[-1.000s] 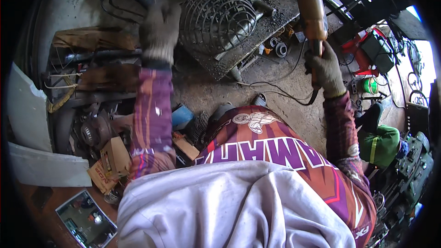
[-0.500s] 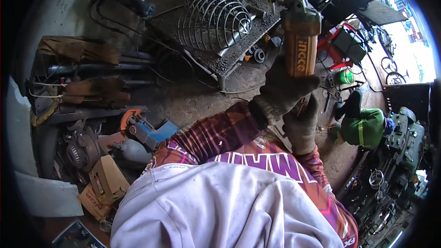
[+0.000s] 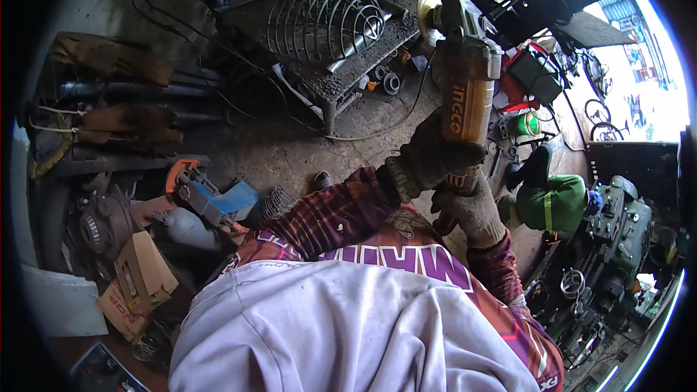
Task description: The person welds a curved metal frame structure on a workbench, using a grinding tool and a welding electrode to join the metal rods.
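Fingers of the left hand (image 3: 430,156) have now wrapped round the orange grinder (image 3: 468,101), joining the right hand (image 3: 477,210) at its tail (can't tell if that's gripping), so it's steadier-looking, just right of the bench (image 3: 363,65) with the wire cage (image 3: 323,14).

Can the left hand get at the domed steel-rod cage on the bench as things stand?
Probably not: the left hand is wrapped around the angle grinder, and the domed steel-rod cage lies farther forward. If freed, nothing seems to block its way.

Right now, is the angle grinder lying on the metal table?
No, the left hand holds the angle grinder up, off the metal table.
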The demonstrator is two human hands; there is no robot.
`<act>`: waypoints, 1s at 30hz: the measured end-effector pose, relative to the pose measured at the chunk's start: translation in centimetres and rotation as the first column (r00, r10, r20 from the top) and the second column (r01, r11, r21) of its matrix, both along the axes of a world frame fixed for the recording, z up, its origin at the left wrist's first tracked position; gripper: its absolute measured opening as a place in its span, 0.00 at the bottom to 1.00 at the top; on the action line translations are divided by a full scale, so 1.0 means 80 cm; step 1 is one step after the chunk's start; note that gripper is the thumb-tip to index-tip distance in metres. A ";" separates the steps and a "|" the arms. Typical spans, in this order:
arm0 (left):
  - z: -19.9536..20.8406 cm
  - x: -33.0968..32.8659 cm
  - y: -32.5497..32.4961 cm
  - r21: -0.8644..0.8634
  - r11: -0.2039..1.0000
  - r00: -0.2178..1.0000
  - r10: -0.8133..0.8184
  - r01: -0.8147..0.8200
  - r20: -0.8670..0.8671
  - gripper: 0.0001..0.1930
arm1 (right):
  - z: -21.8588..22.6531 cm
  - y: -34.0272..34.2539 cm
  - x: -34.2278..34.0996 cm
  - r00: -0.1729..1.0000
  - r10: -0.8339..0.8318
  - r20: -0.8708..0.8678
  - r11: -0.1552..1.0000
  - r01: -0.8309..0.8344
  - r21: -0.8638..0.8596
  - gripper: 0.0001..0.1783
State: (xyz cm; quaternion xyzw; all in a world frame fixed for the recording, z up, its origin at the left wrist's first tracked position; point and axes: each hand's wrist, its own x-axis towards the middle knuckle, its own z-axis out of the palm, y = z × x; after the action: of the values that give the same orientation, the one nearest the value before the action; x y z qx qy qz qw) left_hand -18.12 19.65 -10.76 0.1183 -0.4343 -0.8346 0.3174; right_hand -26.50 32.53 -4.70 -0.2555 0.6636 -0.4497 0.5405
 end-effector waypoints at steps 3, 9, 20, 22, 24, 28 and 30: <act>-0.007 -0.015 0.007 0.018 0.999 0.997 0.029 -0.028 -0.076 0.37 | 0.008 -0.005 -0.016 0.997 0.043 -0.065 0.997 -0.039 0.066 0.20; -0.007 -0.036 0.024 -0.021 0.982 0.982 0.190 -0.190 0.007 0.38 | -0.008 0.001 -0.052 0.993 0.107 -0.057 0.993 -0.104 0.053 0.18; 0.000 -0.062 0.037 -0.138 0.956 0.966 0.257 -0.260 -0.043 0.42 | -0.020 -0.012 -0.160 0.993 0.050 -0.106 0.852 -0.098 -0.515 0.51; 0.002 -0.065 0.038 -0.204 0.952 0.972 0.236 -0.229 0.012 0.38 | 0.017 -0.053 -0.143 0.974 0.190 -0.127 0.812 -0.228 -0.537 0.49; 0.011 -0.070 0.041 -0.262 0.943 0.972 0.226 -0.202 0.061 0.34 | 0.025 -0.070 -0.145 0.960 0.243 -0.137 0.865 -0.278 -0.419 0.46; 0.026 -0.072 0.050 -0.201 0.975 0.994 0.105 -0.098 0.025 0.43 | 0.024 -0.070 -0.131 0.979 0.164 -0.117 0.917 -0.195 -0.348 0.36; 0.021 -0.068 0.044 -0.311 0.950 0.982 0.076 -0.018 0.175 0.40 | 0.018 -0.072 -0.135 0.980 0.157 -0.125 0.929 -0.190 -0.317 0.35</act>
State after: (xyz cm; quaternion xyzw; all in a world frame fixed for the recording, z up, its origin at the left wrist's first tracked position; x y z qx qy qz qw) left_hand -23.54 23.15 -9.05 0.1544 -0.5837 -0.7343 0.3102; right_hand -37.32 26.78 -3.26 -0.4211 0.5801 -0.4910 0.4951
